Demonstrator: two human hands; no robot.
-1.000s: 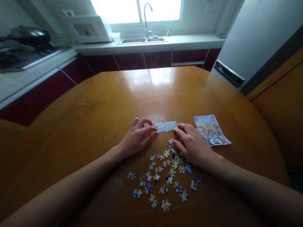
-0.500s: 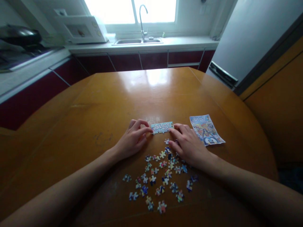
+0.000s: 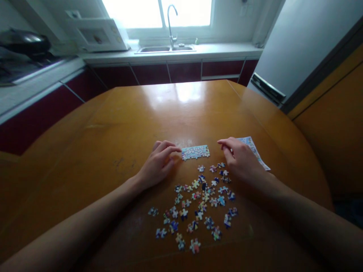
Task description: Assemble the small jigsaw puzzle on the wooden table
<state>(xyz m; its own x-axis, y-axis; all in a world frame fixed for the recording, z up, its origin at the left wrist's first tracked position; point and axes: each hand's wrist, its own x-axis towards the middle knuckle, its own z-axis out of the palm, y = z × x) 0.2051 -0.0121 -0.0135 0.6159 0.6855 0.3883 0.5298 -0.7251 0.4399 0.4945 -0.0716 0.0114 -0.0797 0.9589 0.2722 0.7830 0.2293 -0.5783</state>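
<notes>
A joined strip of jigsaw puzzle [image 3: 195, 152], mostly pale blue with lettering, lies flat on the wooden table [image 3: 136, 121]. At its left edge is my left hand [image 3: 157, 162], fingers stretched out and the index fingertip at or touching the edge; nothing is held. My right hand [image 3: 243, 158] is apart from the strip, to its right, with fingers extended and nothing visible in them. It covers much of a printed picture sheet [image 3: 253, 147]. Many loose jigsaw pieces [image 3: 196, 195] lie scattered below the strip, between my forearms.
Across the table a counter holds a sink [image 3: 154, 49] with a tall faucet [image 3: 171, 28] and a white microwave [image 3: 98, 36]. A black pan [image 3: 25, 41] sits on the stove at left. A refrigerator [image 3: 300, 41] stands at right.
My right hand has let go of the strip's right edge and moved right, over the picture sheet, uncovering several loose pieces. My left index finger has straightened and shifted slightly up the left edge.
</notes>
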